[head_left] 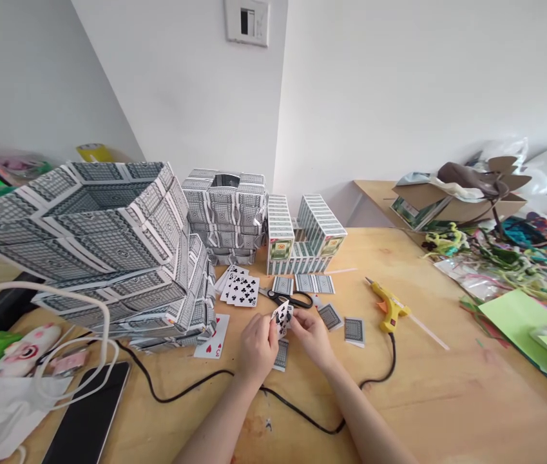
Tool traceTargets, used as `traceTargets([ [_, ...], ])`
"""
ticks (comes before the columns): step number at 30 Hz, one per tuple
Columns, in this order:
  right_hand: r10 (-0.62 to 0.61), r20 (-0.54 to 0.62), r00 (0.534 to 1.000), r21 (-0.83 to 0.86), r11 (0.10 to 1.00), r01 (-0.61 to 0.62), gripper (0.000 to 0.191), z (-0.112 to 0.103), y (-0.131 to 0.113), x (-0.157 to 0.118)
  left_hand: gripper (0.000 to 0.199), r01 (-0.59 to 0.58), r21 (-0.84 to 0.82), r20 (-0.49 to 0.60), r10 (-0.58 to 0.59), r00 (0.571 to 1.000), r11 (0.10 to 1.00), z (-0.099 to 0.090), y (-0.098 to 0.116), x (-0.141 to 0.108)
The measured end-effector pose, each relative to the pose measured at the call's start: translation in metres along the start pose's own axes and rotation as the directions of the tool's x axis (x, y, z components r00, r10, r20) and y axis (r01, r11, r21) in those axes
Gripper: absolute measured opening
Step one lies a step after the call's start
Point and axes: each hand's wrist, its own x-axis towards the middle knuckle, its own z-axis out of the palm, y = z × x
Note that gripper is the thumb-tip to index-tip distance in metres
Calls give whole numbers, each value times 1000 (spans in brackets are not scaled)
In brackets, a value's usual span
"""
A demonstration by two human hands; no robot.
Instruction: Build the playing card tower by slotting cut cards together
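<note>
Between my two hands, over the middle of the table, is a playing card (281, 317) with black clubs, held upright and apparently bent. My left hand (258, 345) grips its left side, and my right hand (310, 334) pinches the right side. Just behind lie black-handled scissors (297, 300). Several face-up club cards (241, 291) are spread to the left, with a heart card (214, 338) nearer me. Face-down cards (330, 316) lie to the right, and one card (281, 356) sits partly under my hands.
A tall structure of folded cards (157, 245) stands left, a smaller one (227, 212) behind it. Stacked card boxes (302, 238) are at the back. Right lies a yellow glue gun (389, 306), its black cord (302, 415) crossing before me. A phone (87, 415) lies front left.
</note>
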Motion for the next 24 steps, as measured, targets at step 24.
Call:
traceTargets([
  [24, -112, -233, 966, -433, 901, 0, 23, 13, 5, -16, 18, 74, -51, -40, -76, 996, 996, 3, -3, -1],
])
